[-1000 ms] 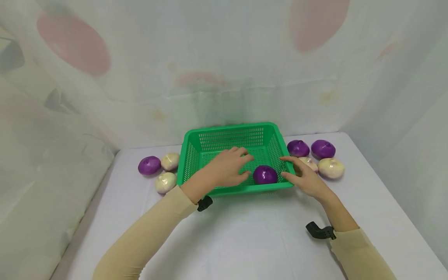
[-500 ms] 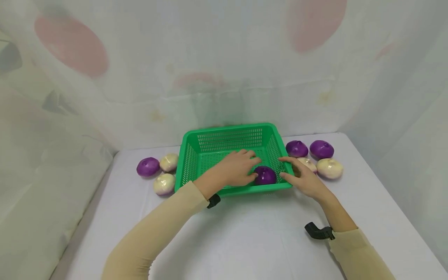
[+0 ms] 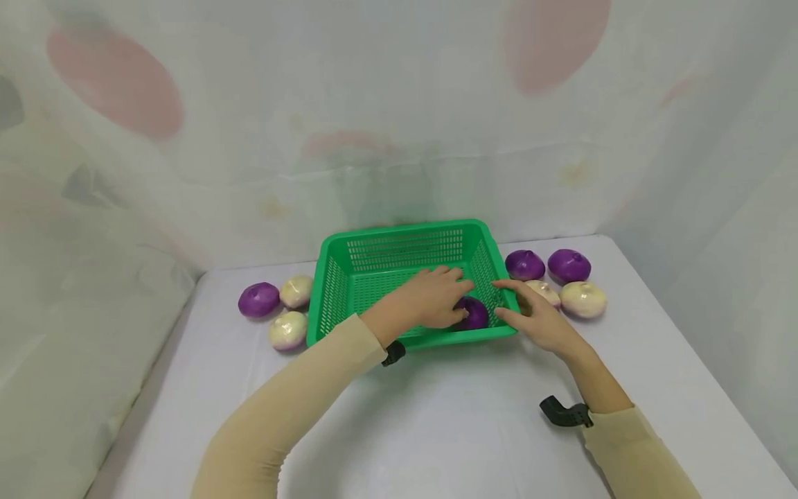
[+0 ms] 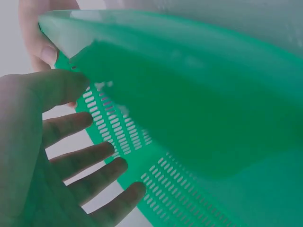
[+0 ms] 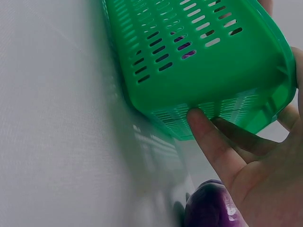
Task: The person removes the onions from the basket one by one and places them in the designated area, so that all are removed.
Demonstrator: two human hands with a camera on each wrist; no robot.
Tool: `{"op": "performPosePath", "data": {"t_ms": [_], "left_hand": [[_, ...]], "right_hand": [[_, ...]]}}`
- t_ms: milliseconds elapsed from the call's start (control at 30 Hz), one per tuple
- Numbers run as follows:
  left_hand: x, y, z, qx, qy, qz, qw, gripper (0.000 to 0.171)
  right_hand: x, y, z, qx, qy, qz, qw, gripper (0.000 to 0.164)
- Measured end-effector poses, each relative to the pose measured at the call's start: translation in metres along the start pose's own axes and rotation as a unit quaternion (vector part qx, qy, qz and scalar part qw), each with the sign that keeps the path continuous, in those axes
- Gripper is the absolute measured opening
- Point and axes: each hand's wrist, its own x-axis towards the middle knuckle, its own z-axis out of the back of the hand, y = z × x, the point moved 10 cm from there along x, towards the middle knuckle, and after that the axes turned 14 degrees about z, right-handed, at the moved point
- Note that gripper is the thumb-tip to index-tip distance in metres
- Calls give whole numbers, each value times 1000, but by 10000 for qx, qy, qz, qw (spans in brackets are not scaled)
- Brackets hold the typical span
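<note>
A green plastic basket (image 3: 405, 232) with slotted walls stands at the back of the table. Inside, near its front right corner, lies a purple turnip (image 3: 476, 315). My left hand (image 3: 430, 301) reaches over the front rim, its thumb and fingers spread at the turnip's left side and partly covering it. In the left wrist view the left hand's fingers (image 4: 104, 151) are extended and apart. My right hand (image 3: 542, 322) grips the basket's right rim near the front corner, with fingers (image 5: 213, 139) against the outer wall in the right wrist view.
Left of the basket sit a purple turnip (image 3: 258, 300) and two cream-side-up turnips (image 3: 289, 330). To the right are two purple turnips (image 3: 569, 265) and two cream ones (image 3: 583, 299), one partly behind the right hand. A white curtain (image 3: 249, 138) hangs behind the table.
My left hand has moved right inside the basket, from a gap beside the purple turnip to overlapping it. The right hand stays at the basket's rim.
</note>
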Motion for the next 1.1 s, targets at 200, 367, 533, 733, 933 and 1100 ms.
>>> {"op": "performPosePath", "data": {"t_ms": [200, 367, 533, 733, 933, 1100], "left_hand": [[6, -11, -12, 182, 402, 27, 9990, 54], [10, -15, -18, 192, 638, 129, 9977, 55], [14, -19, -20, 112, 705, 119, 9974, 56], [17, -22, -28, -30, 893, 39, 9960, 54], [21, -22, -34, -206, 836, 89, 9962, 53], [24, -20, -39, -501, 941, 132, 9942, 55]], "right_hand": [[0, 0, -1, -109, -22, -22, 9999, 51], [-1, 0, 0, -190, -22, -54, 9998, 52], [-1, 0, 2, -232, -39, -60, 9997, 52], [-2, -4, 1, -237, 3, -61, 9997, 52], [-3, -3, 3, -240, -85, -101, 9996, 51], [-3, -3, 2, -216, -38, -72, 9997, 51]]}}
